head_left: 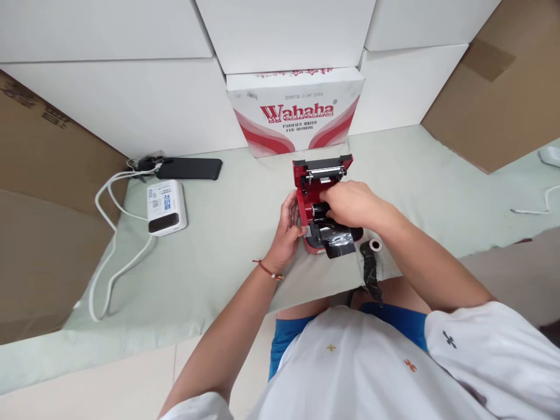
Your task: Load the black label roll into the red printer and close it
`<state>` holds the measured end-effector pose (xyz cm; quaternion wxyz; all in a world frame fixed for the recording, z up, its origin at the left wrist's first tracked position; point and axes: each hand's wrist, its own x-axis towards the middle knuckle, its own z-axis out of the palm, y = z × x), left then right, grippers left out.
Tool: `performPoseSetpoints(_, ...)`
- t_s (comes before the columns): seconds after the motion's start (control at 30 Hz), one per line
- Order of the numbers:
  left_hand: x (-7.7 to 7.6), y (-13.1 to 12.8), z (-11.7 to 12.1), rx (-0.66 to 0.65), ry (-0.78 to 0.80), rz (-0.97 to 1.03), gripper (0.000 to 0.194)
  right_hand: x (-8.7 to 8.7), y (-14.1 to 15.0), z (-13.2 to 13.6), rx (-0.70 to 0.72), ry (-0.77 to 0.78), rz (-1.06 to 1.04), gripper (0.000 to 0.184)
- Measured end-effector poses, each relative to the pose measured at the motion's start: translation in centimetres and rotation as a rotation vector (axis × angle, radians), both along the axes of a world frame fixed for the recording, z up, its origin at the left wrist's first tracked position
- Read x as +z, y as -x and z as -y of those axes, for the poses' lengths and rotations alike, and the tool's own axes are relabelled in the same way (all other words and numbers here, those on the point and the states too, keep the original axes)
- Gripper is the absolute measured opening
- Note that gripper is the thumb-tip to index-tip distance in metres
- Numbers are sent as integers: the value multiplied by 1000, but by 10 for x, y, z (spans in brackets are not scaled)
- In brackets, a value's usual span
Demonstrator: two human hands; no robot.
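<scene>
A small red and black label printer (313, 239) stands on the cloth near the table's front edge, its lid (322, 169) tipped up and back. My left hand (289, 230) grips the printer's left side, thumb at the front corner and fingers along the wall. Inside the open body, my right hand (352, 203) is closed on a black ribbon roll (321, 211), with the fingertips partly hidden. Shiny black film (339, 240) hangs from the roll over the printer's front. Just right of the printer lies a small core (375, 245) with a crumpled black strip (370, 271) drooping over the edge.
A Wahaha water carton (297, 114) stands behind the printer, against white boxes (131, 99). To the left are a black phone (190, 168), a white power bank (166, 205) and looped white cables (109, 233). Cardboard boxes (494, 87) flank the table; another cable (531, 210) lies far right.
</scene>
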<state>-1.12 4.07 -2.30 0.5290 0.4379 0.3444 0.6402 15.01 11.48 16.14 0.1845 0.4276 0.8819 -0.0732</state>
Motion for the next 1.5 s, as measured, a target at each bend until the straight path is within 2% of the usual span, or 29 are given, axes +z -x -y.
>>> performPoseSetpoints(0.07,1,0,0,-8,-3,10,103,18,-33,6,-13,-2,-161,33)
performPoseSetpoints(0.13,1,1,-1,-6,-8,18,102,34,-78,10,-80,0,-416,37)
performPoseSetpoints(0.2,2,2,-2,0,-8,11,101,37,-126,10,-207,14,-472,47)
performPoseSetpoints(0.27,1,3,-2,-1,-2,-3,99,22,-168,7,-325,18,-344,54)
performPoseSetpoints(0.33,1,4,-3,-8,4,-14,98,-8,-196,3,-369,36,-181,47)
performPoseSetpoints(0.4,1,5,-4,-7,6,-13,98,-41,-208,2,-392,55,-111,39)
performPoseSetpoints(0.47,0,6,-4,-6,6,-11,98,-66,-207,5,-378,56,-128,38)
performPoseSetpoints(0.53,1,7,-4,-11,4,-17,97,-76,-197,12,-369,19,-181,43)
performPoseSetpoints(0.6,3,8,-3,-20,4,-27,94,-69,-182,23,-387,-53,-235,46)
performPoseSetpoints(0.67,5,8,-3,-19,15,-28,93,-55,-163,35,-364,-81,-259,47)
performPoseSetpoints(0.73,6,9,-3,-8,31,-23,93,-43,-143,47,-268,-58,-216,52)
performPoseSetpoints(0.8,7,9,-3,-2,38,-25,94,-38,-124,56,-161,-18,-117,53)
performPoseSetpoints(0.9,6,9,-3,-7,27,-36,94,-41,-109,62,-91,30,4,34)
performPoseSetpoints(0.97,6,9,-3,-10,22,-38,94,-40,-115,61,-66,74,26,18)
performPoseSetpoints(1.03,5,9,-3,-16,27,-27,94,-31,-132,57,-31,133,-89,18)
performPoseSetpoints(1.1,5,9,-4,-15,34,-20,95,-15,-153,51,-18,167,-336,27)
performPoseSetpoints(1.17,5,9,-4,-6,35,-24,94,3,-165,47,-62,153,-607,28)
performPoseSetpoints(1.27,5,8,-5,7,29,-28,91,18,-155,39,-164,206,-873,30)
performPoseSetpoints(1.33,5,8,-5,4,19,-25,90,15,-132,33,-176,332,-977,37)
performPoseSetpoints(1.4,5,9,-5,-7,6,-24,90,4,-103,25,-166,424,-1006,40)
performPoseSetpoints(1.43,5,9,-6,-12,0,-22,90,-4,-89,20,-164,424,-987,40)
performPoseSetpoints(1.5,5,9,-6,-15,-8,-19,90,-18,-65,10,-168,323,-892,37)
